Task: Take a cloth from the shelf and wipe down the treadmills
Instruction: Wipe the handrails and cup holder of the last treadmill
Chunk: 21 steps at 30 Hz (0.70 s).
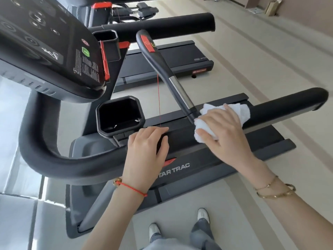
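Observation:
A black treadmill (180, 170) fills the near view, with its padded side handrail (281, 109) running from centre to right. My right hand (221, 130) grips a white cloth (241, 110) wrapped over that handrail, right where the angled pulse-grip bar (162, 58) meets it. My left hand (146, 152) is curled over the handrail further left, beside the cup holder (119, 115). A second treadmill (167, 58) stands behind the first.
The console (45, 44) with buttons looms at upper left. A thin red safety cord (159, 100) hangs down to the rail by my left hand. Pale floor (270, 51) lies to the right, with a bag (273, 7) by the far wall. My shoes (203, 215) show at the bottom.

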Each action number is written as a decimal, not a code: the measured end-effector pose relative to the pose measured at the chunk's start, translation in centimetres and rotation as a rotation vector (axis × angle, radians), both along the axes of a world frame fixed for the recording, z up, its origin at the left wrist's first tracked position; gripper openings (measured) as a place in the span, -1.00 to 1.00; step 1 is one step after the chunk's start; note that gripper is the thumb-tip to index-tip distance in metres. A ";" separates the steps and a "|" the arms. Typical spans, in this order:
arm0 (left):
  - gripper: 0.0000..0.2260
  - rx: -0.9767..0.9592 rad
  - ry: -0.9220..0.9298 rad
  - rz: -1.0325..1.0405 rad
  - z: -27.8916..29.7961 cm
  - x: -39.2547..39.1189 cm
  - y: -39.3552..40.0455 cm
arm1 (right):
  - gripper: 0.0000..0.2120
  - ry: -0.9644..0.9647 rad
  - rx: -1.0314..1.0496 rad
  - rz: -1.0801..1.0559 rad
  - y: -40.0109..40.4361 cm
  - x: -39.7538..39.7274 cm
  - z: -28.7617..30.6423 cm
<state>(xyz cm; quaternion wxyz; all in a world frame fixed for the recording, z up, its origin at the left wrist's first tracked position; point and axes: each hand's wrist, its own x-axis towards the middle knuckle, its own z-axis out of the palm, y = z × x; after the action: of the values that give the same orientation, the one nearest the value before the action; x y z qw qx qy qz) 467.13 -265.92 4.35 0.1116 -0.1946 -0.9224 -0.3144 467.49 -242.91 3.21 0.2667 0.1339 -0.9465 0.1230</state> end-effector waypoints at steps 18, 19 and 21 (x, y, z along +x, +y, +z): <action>-0.80 -0.033 -0.010 0.161 -0.2 -0.5 18.8 | -0.66 0.013 -0.070 0.027 23.5 -3.2 -0.1; -0.81 -0.039 -0.006 0.155 -0.3 -0.6 19.9 | -0.66 0.017 -0.073 0.025 24.6 -3.3 -0.2; -0.81 -0.047 -0.006 0.143 -0.3 -0.9 22.0 | -0.67 0.030 -0.077 0.029 26.4 -3.5 -0.3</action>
<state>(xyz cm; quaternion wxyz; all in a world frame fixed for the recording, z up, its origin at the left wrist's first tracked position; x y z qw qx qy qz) 466.20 -243.89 4.06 0.1265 -0.1300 -0.9414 -0.2844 464.00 -216.46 2.87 0.2842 0.1390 -0.9349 0.1612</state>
